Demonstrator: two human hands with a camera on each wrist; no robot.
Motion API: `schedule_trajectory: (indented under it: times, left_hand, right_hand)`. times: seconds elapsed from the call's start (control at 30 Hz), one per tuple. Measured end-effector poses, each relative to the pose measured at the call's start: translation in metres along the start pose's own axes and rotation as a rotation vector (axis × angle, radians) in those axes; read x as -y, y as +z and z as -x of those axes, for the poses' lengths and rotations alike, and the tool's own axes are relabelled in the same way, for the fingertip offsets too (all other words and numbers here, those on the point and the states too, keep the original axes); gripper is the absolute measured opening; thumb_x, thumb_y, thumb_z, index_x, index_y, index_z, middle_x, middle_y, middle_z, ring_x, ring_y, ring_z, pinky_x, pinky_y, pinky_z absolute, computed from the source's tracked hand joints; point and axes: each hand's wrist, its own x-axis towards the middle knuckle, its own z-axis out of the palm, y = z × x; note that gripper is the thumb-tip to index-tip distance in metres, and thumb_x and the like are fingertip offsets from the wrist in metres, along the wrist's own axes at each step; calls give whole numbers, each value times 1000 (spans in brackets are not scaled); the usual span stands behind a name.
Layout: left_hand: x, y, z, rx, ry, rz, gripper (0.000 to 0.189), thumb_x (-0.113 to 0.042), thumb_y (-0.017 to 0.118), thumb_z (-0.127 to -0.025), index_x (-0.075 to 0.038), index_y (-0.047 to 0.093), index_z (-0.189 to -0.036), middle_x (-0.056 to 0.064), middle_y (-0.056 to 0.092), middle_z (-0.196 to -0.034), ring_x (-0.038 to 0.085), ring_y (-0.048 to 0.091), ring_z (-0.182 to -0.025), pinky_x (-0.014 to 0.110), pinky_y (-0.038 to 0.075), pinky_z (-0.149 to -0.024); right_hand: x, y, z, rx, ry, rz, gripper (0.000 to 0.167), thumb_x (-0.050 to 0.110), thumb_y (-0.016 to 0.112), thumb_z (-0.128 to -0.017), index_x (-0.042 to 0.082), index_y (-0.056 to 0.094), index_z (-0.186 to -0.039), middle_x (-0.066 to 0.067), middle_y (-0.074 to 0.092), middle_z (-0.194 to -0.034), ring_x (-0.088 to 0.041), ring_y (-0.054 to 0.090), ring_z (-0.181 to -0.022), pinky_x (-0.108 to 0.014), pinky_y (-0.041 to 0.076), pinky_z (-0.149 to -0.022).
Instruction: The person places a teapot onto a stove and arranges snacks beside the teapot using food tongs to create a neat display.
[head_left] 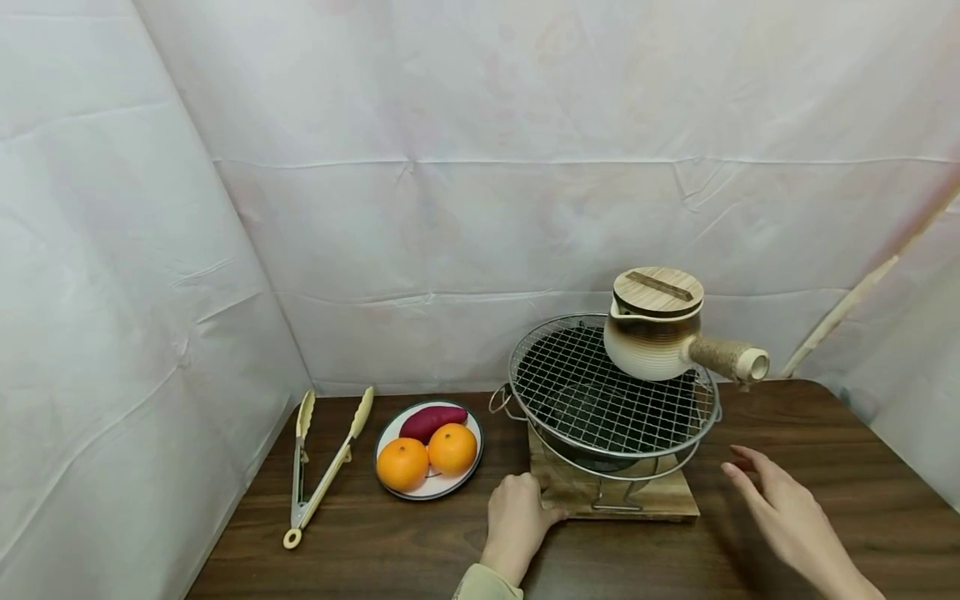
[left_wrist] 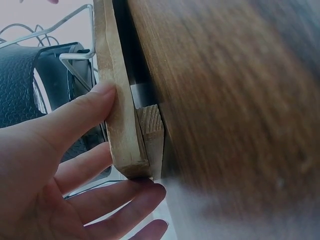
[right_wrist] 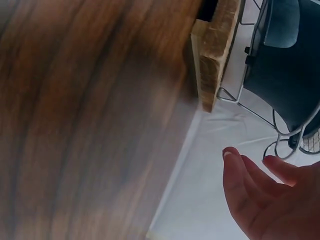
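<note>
We find the L hand (head_left: 517, 512) at the near L corner of the wooden board (head_left: 551, 479); it grips the corner, thumb on the front edge, other fingers round the side, some of them spread past the end; the R hand (head_left: 783, 508) is off the board's R side, nr it but apart, fingers relaxed, holding nothing.

We note the board lies on the brown table (head_left: 420, 554), R of ctr in the head view, w/ a strip of wood under its edge per the L wrist view; on the board stands a wire stand (head_left: 618, 506) carrying a dark bowl (right_wrist: 275, 70); above that, a round wire rack (head_left: 585, 408); on the rack's far R part, a cream-and-brown pot (head_left: 648, 354), upright, wooden lid (head_left: 660, 290) on, wrapped handle (head_left: 720, 356) pointing R and twd the person, past the rim.

L of the board we record a white plate (head_left: 441, 483) w/ dark rim, bearing two oranges (head_left: 453, 449) and a purple sweet potato (head_left: 431, 422); further L, tongs (head_left: 327, 482), arms spread, tips away from the person; white cloth (head_left: 450, 250) hangs behind.
</note>
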Motion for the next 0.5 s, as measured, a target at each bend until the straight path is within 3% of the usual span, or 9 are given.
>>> schedule_trajectory:
  times: [0.5]
  left_hand:
    - [0, 0, 0, 17, -11, 19, 33, -37, 91, -54, -18, 74, -74, 4, 70, -68, 22, 62, -57, 31, 44, -48]
  right_hand:
    - [2, 20, -1, 80, 24, -7, 68, 50, 37, -101, -6, 42, -139, -33, 53, -129, -54, 52, -114, -59, 46, -78]
